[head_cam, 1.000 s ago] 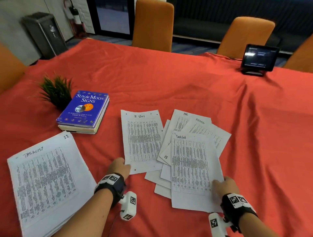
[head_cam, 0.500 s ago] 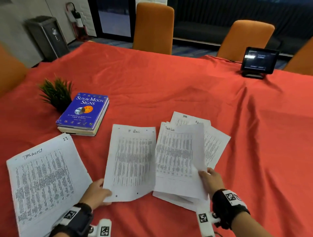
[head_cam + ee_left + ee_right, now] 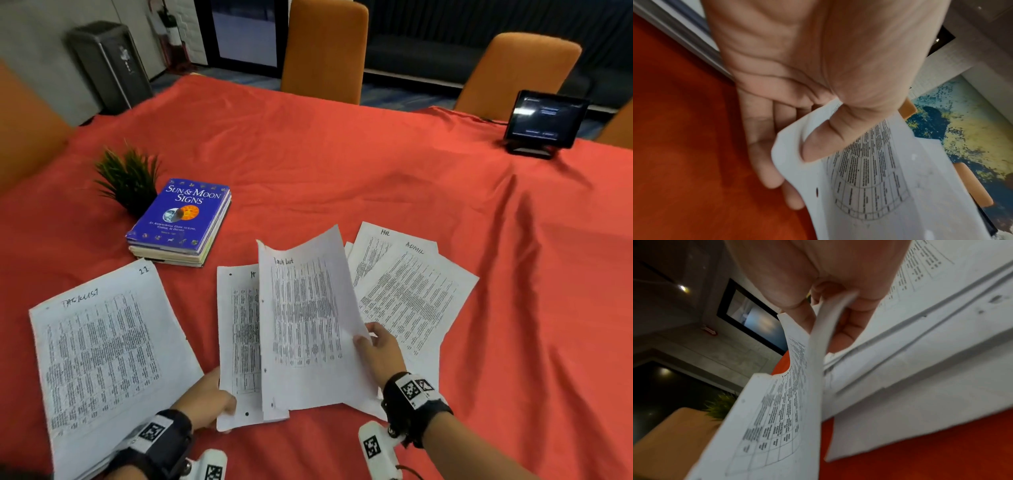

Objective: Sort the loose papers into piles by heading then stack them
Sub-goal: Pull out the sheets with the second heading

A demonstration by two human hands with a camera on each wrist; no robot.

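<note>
Tablecloth (image 3: 342, 164): red-orange cloth, matt, rumpled into soft folds. Loose sheets (image 3: 407, 294): thin white paper, matt, printed in black; the sheet (image 3: 301, 308) lifted off the table curls, and punched holes show along one edge. Book (image 3: 181, 212): glossy blue cover. Chairs (image 3: 325, 48): orange fabric, slightly fuzzy. Screen (image 3: 544, 118): glossy dark glass. Plant (image 3: 126, 174): stiff green blades, plastic-looking.

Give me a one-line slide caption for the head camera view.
Sorting at a red-clothed table: right hand lifts a "Task List" sheet, left hand grips another sheet.
</note>
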